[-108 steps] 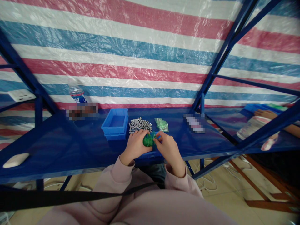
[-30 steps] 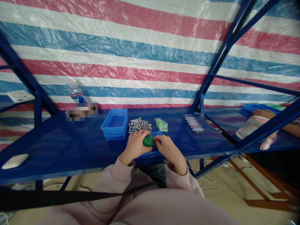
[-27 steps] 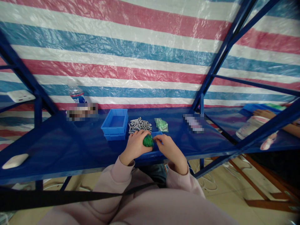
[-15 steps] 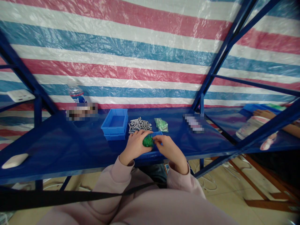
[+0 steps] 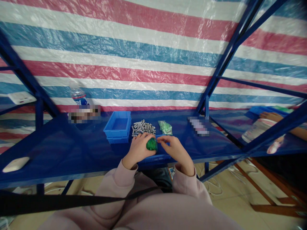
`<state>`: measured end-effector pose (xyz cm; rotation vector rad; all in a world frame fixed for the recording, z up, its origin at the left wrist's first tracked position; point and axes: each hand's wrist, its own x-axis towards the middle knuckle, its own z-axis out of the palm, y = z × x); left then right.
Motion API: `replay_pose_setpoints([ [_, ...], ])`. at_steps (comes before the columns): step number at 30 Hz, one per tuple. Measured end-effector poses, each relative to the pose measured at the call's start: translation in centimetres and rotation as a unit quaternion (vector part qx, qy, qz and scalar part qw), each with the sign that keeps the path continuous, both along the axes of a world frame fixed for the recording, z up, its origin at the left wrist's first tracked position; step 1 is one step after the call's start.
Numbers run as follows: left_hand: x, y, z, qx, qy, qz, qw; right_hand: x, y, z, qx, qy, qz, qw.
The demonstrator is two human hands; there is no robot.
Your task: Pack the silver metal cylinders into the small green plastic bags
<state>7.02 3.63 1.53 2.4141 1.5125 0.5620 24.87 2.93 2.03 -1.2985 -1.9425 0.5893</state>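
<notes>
My left hand (image 5: 139, 147) is wrapped round a green bundle (image 5: 151, 144) above a blue tray (image 5: 155, 157) at the table's front edge. Just right of the bundle is my right hand (image 5: 173, 147), its fingertips close to the bundle's side; whether something small is between them cannot be made out. Behind my hands lies a pile of small metal cylinders (image 5: 144, 127). Beside the pile is a clear bag with green contents (image 5: 165, 127).
Stacked blue bins (image 5: 117, 126) stand left of the pile. A bottle (image 5: 80, 97) is at the back left, a white object (image 5: 16, 164) at the front left. Blue frame bars cross the right side, where another person's hand (image 5: 271, 117) touches a clear container (image 5: 257, 130).
My right hand has shifted slightly right and its fingers have straightened a little. My left hand still holds the green bundle in nearly the same place.
</notes>
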Motion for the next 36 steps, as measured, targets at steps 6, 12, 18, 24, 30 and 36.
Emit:
replay_pose_setpoints([
  [6,0.0,-0.1,0.1,0.001,-0.008,0.007,1.000,2.6,2.7,-2.5,0.094,0.032,-0.165,0.981],
  [12,0.0,-0.1,0.2,-0.001,-0.009,0.006,1.000,3.6,3.8,-5.5,-0.009,-0.126,-0.188,0.974],
  [18,0.0,-0.1,0.1,-0.007,-0.009,0.009,1.000,2.7,3.5,-4.8,-0.028,-0.154,-0.216,0.964],
  [24,0.0,-0.1,0.0,0.003,-0.013,0.005,1.000,1.9,3.9,-4.3,-0.015,-0.147,-0.285,0.947],
  [30,0.1,-0.2,0.2,-0.007,-0.013,0.009,1.000,2.5,4.3,-5.2,0.007,-0.045,-0.322,0.946],
  [36,0.0,-0.1,0.1,0.001,-0.015,0.008,1.000,3.2,4.6,-5.7,0.008,0.060,-0.344,0.937],
])
